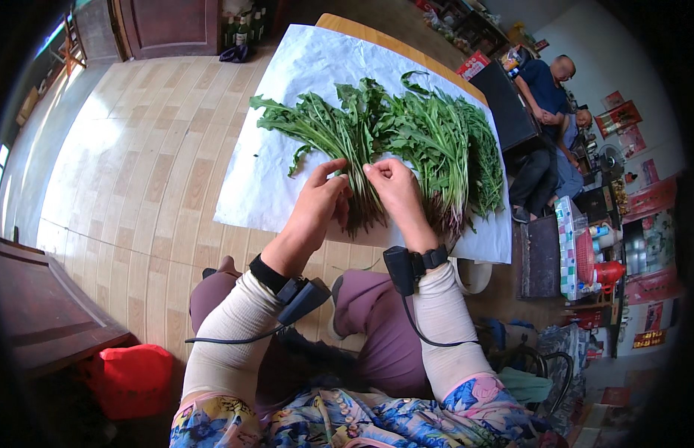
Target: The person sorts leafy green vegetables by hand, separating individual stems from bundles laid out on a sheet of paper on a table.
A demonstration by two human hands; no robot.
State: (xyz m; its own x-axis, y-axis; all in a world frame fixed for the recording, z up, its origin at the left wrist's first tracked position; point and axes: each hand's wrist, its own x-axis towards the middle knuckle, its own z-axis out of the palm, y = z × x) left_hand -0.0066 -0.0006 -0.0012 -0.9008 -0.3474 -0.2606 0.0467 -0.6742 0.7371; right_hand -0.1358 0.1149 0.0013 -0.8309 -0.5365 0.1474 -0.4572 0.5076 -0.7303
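Observation:
Bunches of leafy greens lie on a white sheet (246, 179) spread over a wooden table (347, 23). In the left bunch (324, 123), jagged leaves point away from me and reddish stem ends reach the table's near edge. My left hand (323, 201) is at that bunch's left side, thumb and forefinger apart. Across the stems, my right hand (396, 182) has its thumb and forefinger pressed together; whether a thin stem is between them is unclear. Just right of it lies a larger bunch (436, 134), with a finer, feathery bunch (487, 157) beyond.
Two people, one in a dark shirt (540, 84), sit at the right beside a dark cabinet (501, 106). A red plastic bag (135, 381) is at lower left. Green bottles (243, 31) stand at the back. A red thermos (609, 273) and red basket (585, 257) are at right.

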